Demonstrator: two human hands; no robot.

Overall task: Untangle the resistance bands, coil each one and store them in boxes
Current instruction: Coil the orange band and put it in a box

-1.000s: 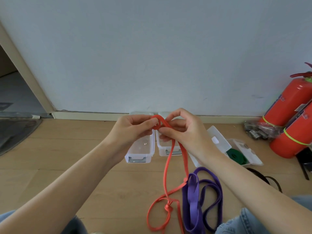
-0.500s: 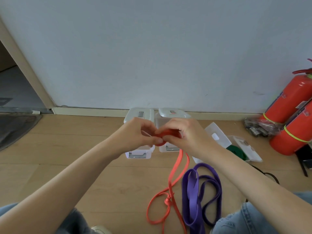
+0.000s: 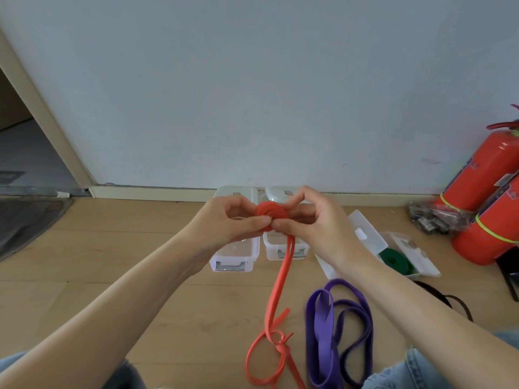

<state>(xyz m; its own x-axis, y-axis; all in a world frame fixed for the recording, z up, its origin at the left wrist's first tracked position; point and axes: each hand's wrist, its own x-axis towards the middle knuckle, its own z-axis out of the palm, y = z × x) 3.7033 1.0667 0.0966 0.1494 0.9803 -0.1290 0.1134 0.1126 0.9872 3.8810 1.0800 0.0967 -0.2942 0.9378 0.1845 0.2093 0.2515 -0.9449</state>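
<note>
Orange band (image 3: 271,214): small coil at frame centre, pinched between my left hand (image 3: 230,223) and right hand (image 3: 317,226). Tail hangs to a knot (image 3: 281,343) at lower centre. Risk: knot jams the roll; loosened fingers let the coil spring open.

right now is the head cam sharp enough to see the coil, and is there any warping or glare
Head view: the red coil pinched between the left hand and right hand is sharp enough to show its spiral. Wide-angle warping bends the door frame and tilts the extinguishers at the edges. Light is soft and even, with no strong glare, though the box is pale and washed out.
</note>
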